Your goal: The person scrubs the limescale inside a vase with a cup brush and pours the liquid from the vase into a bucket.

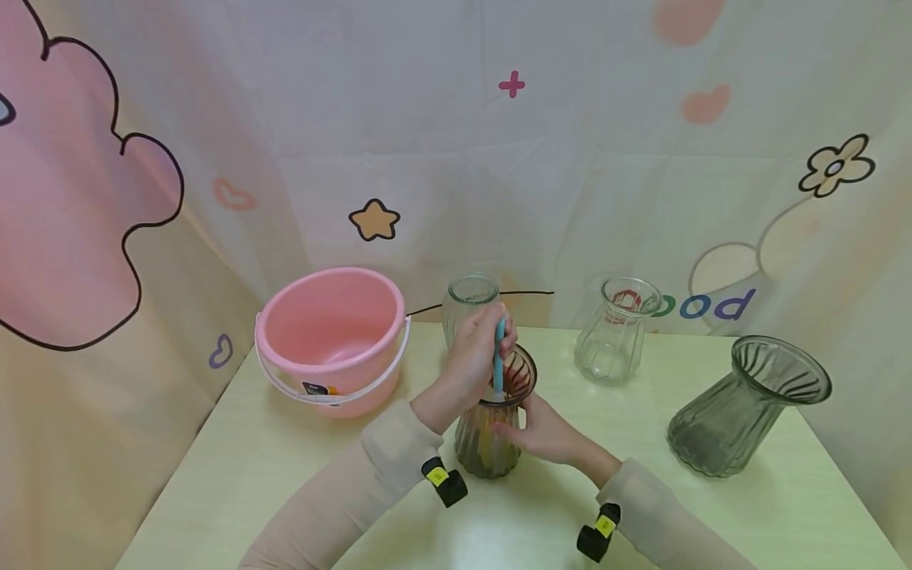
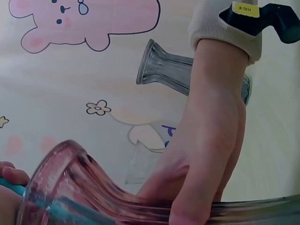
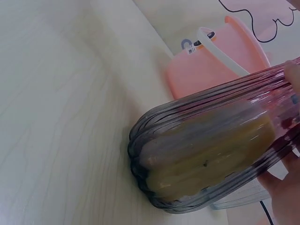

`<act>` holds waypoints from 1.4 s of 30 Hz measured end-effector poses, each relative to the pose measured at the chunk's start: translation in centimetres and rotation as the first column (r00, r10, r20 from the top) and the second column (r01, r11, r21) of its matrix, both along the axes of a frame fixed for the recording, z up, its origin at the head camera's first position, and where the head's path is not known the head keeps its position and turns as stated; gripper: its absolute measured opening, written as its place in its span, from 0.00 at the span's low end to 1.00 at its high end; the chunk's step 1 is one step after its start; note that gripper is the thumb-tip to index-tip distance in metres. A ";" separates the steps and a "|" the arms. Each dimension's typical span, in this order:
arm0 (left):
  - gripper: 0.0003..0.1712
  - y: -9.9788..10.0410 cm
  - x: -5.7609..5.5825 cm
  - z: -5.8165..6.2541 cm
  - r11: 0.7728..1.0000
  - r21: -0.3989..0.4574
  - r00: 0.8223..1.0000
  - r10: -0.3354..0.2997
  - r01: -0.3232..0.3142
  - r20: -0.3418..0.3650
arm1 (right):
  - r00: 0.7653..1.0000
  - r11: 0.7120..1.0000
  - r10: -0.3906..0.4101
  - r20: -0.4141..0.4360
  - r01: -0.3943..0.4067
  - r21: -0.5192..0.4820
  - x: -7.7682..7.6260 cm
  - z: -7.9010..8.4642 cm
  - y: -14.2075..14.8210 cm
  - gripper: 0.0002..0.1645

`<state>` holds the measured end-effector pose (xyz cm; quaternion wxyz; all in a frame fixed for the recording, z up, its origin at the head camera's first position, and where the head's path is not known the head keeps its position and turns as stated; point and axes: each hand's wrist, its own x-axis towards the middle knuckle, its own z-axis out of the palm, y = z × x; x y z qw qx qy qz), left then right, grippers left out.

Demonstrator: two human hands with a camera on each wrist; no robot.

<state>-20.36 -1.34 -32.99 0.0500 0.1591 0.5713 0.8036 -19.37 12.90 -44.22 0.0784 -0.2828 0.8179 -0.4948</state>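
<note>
My left hand grips the blue handle of a sponge brush, which reaches down into a dark, ribbed glass vase with a flared purplish rim. Through the glass in the right wrist view, the brush's yellow and whitish sponge head lies near the vase's bottom. My right hand holds the vase around its neck, thumb on the near side. In the left wrist view that hand reaches across to the glass, and part of the rim shows close up.
A pink bucket with a white handle stands at the left. Behind my left hand is a clear glass vase. Another clear vase stands to the back right, and a grey flared vase farther right. A printed curtain hangs behind.
</note>
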 end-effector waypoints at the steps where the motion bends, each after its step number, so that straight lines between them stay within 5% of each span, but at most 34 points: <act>1: 0.21 0.0 0.1 0.1 1.000 -0.003 1.000 -0.001 0.001 -0.004 | 1.000 1.000 -0.002 -0.008 0.002 -0.004 0.0 0.0 0.0 0.35; 6: 0.20 -0.2 0.6 1.0 1.000 0.012 0.999 -0.012 0.012 -0.034 | 0.999 1.000 -0.012 -0.052 0.011 -0.022 -0.1 0.1 -0.2 0.38; 16: 0.19 -1.2 1.0 5.8 0.994 0.106 0.995 -0.031 0.041 -0.098 | 0.996 0.997 -0.057 -0.074 0.053 -0.053 -0.5 0.0 -0.6 0.39; 22: 0.20 -1.7 1.2 7.2 0.991 0.129 0.994 -0.025 0.039 -0.110 | 0.995 0.996 -0.072 -0.075 0.067 -0.065 -0.5 0.0 -0.8 0.41; 30: 0.19 -1.4 1.1 6.1 0.992 0.127 0.995 -0.006 0.018 -0.099 | 0.995 0.994 -0.087 -0.049 0.083 -0.074 1.4 3.1 -1.5 0.38; 42: 0.17 -0.2 -0.1 0.8 0.999 0.039 1.000 0.005 -0.005 0.004 | 0.987 0.993 -0.111 -0.116 0.107 -0.040 0.0 -0.2 -1.1 0.43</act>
